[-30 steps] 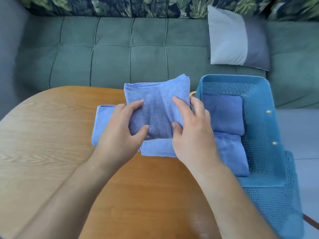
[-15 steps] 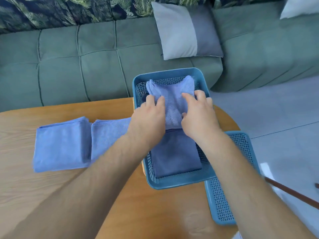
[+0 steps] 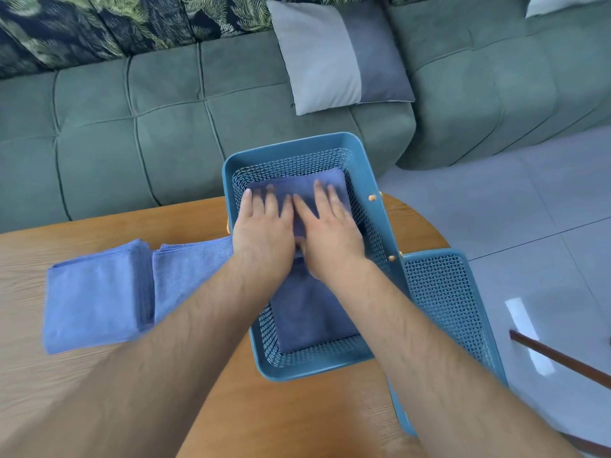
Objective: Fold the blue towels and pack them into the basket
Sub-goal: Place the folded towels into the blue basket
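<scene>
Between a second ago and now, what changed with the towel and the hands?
The left hand and right hand carried the folded towel from over the table stack right into the far end of the basket, released their grip, and now press flat on it. The near towel, the table stack and the lid stayed put.

The basket (image 3: 373, 226) is sitting on the table (image 3: 82, 385), with the sofa (image 3: 139, 133) standing behind. Inside it, the far towel (image 3: 297, 188) is lying behind the near towel (image 3: 310, 319), with the left hand (image 3: 264, 233) and the right hand (image 3: 330, 238) lying flat on the far one. The towel stacks (image 3: 99, 299) are lying to the left of the basket and the mesh tray (image 3: 446, 299) to its right.
</scene>
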Motion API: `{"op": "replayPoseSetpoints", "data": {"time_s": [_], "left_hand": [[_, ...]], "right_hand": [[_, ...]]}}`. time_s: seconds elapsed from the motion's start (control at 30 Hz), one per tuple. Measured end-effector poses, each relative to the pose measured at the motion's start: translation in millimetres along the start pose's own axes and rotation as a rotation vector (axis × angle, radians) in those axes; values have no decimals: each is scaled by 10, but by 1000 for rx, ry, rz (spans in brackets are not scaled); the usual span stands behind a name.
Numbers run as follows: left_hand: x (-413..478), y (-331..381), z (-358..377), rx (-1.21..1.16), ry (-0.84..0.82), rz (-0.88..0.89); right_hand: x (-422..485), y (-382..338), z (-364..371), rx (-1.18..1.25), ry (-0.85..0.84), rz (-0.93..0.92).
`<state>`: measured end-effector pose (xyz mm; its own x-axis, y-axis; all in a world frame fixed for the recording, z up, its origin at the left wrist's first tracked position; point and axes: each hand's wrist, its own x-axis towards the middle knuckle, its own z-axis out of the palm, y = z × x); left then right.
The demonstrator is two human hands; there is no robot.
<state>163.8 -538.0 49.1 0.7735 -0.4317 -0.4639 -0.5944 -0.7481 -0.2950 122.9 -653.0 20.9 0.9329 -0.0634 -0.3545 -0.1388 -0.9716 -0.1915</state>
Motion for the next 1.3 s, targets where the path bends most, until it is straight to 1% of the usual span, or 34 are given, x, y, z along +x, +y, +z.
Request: {"op": "replayPoseSetpoints", "data": {"time_s": [0.03,0.1,0.27,0.37,0.43,0.47,0.5,0.63,0.67,0.73,0.8,0.83,0.87,0.9,0.97,1.03,1.13,1.23,1.3], "left_hand": [[61,-5,38,16,-38,8],[130,26,68,51,-104,32],[158,178,-8,182,-166,117],[140,189,11,163,-209,109],[90,165,34,105,-185,97],[53,133,37,72,-135,89],[-4,80,41,31,-50,81],[-400,-228,142,-230,531,72],[-525,-307,189,-311,630,61],[-767,-459,273,-421,706,30],[-966,-582,351,-494,723,-18],[-1044,-633,403,-517,717,-42],[-1119,-676,465,-538,696,-64],[-1179,-722,535,-557,671,-82],[-1279,-816,694,-569,612,-104],[-1351,-902,869,-583,556,-110],[-1416,-960,1098,-659,435,-139],[-1430,-950,1265,-764,241,-177],[-1409,-927,1359,-820,106,-215]], "right_hand": [[41,22,45,-5,-54,14],[101,66,131,-15,-111,32],[207,105,292,-39,-124,28],[144,99,289,-6,-115,23],[41,79,224,48,-87,28],[-25,58,159,59,-67,33],[-107,29,82,61,-48,42],[-569,-125,-282,131,33,105],[-693,-196,-364,148,59,106],[-902,-384,-490,183,162,82],[-1029,-624,-552,187,350,5],[-1058,-758,-552,182,437,-40],[-1076,-898,-535,185,491,-81],[-1079,-1042,-502,197,506,-111],[-1057,-1319,-373,222,467,-144],[-1014,-1551,-221,214,353,-146],[-918,-1775,8,166,91,-128],[-759,-1852,246,31,-79,-75],[-660,-1889,385,0,-155,7]]}}
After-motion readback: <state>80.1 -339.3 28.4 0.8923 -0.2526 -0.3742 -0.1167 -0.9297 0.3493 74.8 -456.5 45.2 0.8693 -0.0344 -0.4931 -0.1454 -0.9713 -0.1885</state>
